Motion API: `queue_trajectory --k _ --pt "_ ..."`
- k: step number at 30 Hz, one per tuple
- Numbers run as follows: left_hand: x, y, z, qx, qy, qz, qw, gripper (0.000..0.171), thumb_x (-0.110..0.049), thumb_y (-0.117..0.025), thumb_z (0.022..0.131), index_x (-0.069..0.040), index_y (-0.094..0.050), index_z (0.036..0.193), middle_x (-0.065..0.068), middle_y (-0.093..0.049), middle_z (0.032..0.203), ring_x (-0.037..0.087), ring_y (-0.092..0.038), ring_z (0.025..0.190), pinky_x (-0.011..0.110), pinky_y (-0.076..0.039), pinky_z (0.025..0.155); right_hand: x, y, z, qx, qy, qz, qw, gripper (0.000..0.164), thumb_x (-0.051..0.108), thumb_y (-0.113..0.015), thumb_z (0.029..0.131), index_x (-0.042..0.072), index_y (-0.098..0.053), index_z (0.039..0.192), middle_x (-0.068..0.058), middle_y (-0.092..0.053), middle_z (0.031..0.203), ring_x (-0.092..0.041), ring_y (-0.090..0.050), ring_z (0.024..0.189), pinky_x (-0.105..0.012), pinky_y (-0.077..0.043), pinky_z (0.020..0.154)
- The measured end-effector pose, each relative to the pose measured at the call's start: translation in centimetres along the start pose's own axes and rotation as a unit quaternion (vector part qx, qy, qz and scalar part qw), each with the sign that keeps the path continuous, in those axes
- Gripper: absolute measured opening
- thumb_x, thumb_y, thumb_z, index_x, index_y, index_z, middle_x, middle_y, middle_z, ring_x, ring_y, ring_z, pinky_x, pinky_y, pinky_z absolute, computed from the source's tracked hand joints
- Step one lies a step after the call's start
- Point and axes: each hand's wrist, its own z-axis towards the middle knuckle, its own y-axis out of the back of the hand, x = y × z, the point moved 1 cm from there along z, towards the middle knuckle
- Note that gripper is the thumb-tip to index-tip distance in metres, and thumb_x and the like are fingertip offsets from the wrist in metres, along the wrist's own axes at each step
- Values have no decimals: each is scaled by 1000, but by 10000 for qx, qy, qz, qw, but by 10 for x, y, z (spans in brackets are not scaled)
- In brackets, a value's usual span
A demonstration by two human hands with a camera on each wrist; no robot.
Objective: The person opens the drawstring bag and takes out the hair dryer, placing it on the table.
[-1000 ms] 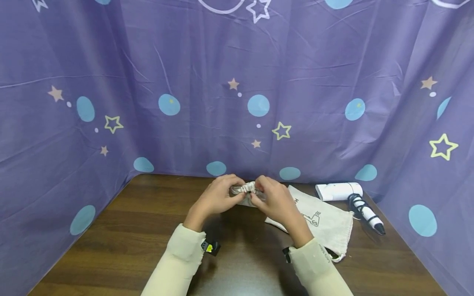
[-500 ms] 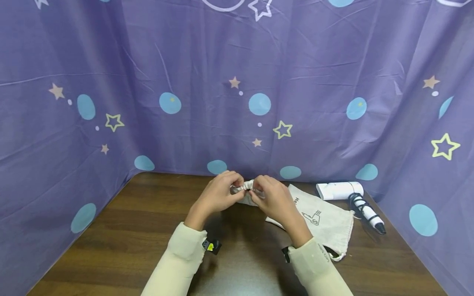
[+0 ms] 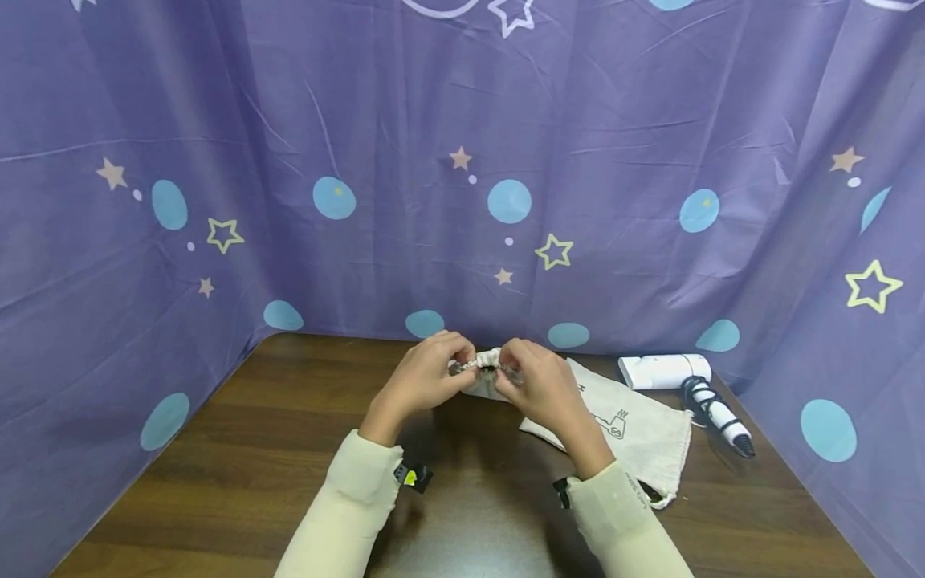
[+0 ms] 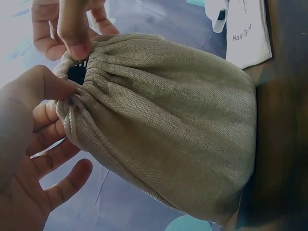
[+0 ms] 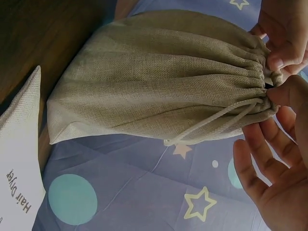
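A beige cloth drawstring bag (image 4: 168,115) stands on the table in front of me, its neck gathered into folds. My left hand (image 3: 426,373) pinches one side of the bag's mouth between thumb and fingers. On the opposite side, my right hand (image 3: 545,385) pinches the rim in the same way. Through the small opening, something dark (image 4: 77,73) shows inside. A drawstring cord (image 5: 216,120) hangs down the bag's side in the right wrist view. From the head view, the hands cover much of the bag.
A flat white pouch (image 3: 643,445) printed with a hair dryer lies to the right on the wooden table (image 3: 303,425). Beyond it rests a white hair dryer (image 3: 665,372), a black cord wound round its handle (image 3: 723,417). A purple curtain (image 3: 405,273) hangs behind the table.
My right hand has shifted slightly to the right, and a little more of the gathered bag mouth shows between the hands. Both hands stay at the rim.
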Motion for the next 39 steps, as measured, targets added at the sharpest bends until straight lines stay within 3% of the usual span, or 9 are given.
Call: queue_trajectory --k 5,10,14,17,26,33,39 --pt "0 -3 1 -361 -225 29 9991 16 -13 -76 81 -16 -60 86 -5 -57 84 15 -52 81 31 -45 69 1 -2 1 -192 187 -137 9995 24 13 -84 80 12 -61 87 1 -58 79 -17 -52 69 -33 -45 60" --pt "-1 -7 3 -816 -872 -123 9928 22 0 -78 79 -10 -61 88 0 -59 85 16 -54 83 33 -47 75 4 -6 2 -262 281 -21 9993 29 7 -88 78 8 -61 89 -3 -59 85 -21 -53 72 -35 -46 64" --pt "-4 -11 6 -965 -1397 -299 9850 23 8 -73 78 -7 -62 91 2 -59 85 17 -53 81 32 -45 75 6 -7 2 -465 331 150 9983 27 -3 -83 77 5 -61 91 -6 -58 87 -22 -56 75 -35 -49 65" --pt "-7 -14 8 -1044 -1606 -349 9809 23 10 -70 76 -6 -62 91 2 -58 86 16 -51 80 31 -44 75 7 -8 2 -602 416 235 9970 25 -6 -80 78 5 -62 91 -7 -59 88 -23 -56 76 -35 -49 66" --pt "-5 -18 9 -1190 -1519 -226 9809 26 7 -69 73 -6 -62 94 2 -56 85 16 -51 79 32 -44 74 6 -9 1 -643 478 175 9966 24 -7 -76 75 5 -62 90 -5 -60 84 -21 -54 72 -34 -47 62" --pt "-2 -14 6 -1280 -1266 -327 9831 23 6 -67 72 -7 -61 90 2 -55 81 15 -50 76 30 -43 69 1 -6 1 -600 335 260 9973 25 -6 -73 72 5 -61 91 -5 -59 82 -21 -51 70 -35 -45 63" --pt "-1 -13 5 -1188 -1188 -236 9855 19 5 -68 77 -8 -61 90 2 -55 84 16 -50 79 32 -45 75 0 -4 1 -548 208 247 9980 23 -4 -74 75 6 -61 91 -5 -57 82 -20 -51 72 -35 -44 64"
